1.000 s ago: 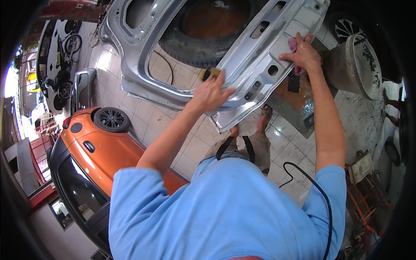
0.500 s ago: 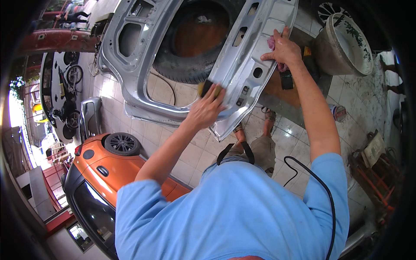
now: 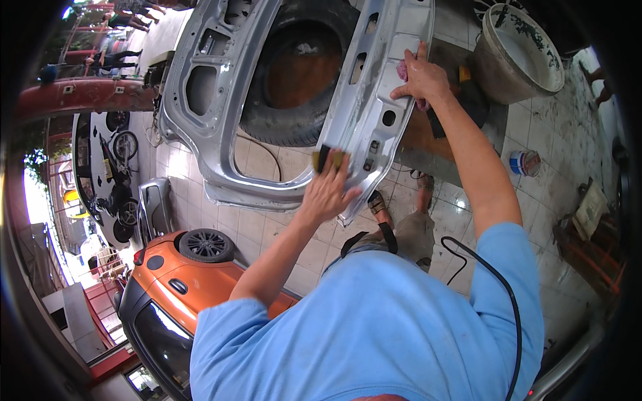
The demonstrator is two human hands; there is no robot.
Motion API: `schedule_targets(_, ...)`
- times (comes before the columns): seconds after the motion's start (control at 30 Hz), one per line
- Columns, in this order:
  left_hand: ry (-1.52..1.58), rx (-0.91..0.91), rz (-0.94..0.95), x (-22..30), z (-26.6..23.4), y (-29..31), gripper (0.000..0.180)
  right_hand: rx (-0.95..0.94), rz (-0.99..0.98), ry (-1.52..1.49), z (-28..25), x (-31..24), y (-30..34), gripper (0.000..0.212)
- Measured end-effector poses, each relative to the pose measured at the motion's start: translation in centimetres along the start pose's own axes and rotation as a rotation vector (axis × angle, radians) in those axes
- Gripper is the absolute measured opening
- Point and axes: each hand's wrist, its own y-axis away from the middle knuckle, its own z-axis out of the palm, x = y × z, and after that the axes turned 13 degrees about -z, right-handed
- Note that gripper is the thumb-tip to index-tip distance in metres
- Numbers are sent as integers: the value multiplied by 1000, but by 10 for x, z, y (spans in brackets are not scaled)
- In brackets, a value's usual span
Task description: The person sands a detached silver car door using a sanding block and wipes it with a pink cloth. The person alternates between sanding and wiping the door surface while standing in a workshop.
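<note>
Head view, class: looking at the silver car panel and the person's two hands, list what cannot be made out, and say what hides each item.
- Yellow-and-black pad under the left hand: mostly covered by the fingers, so its shape is unclear.
- Pink thing at the right hand: largely hidden by the hand; cloth or not, cannot tell.
- Silver car panel: top cut off by the picture edge.
- Bucket contents: too blurred.

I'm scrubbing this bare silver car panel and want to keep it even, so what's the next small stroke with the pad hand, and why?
Probably slide the left hand and its yellow pad a short way up the silver panel toward the right hand. The pad sits near the panel's lower end, while the right hand, with a pink cloth under it, braces the strip higher up.
</note>
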Motion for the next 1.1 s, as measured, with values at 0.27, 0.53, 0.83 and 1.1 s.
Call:
schedule_targets(0.27,197,-7,-41,33,6,-126,83,3,-10,-59,4,7,3,134)
schedule_targets(0.53,58,-45,75,21,3,-8,96,-11,13,-74,2,3,1,133)
schedule_targets(0.83,114,20,121,24,6,-39,91,-7,-6,-28,9,7,-1,137)
schedule_targets(1.1,279,95,104,42,11,-97,88,41,-8,-14,7,5,-3,127)
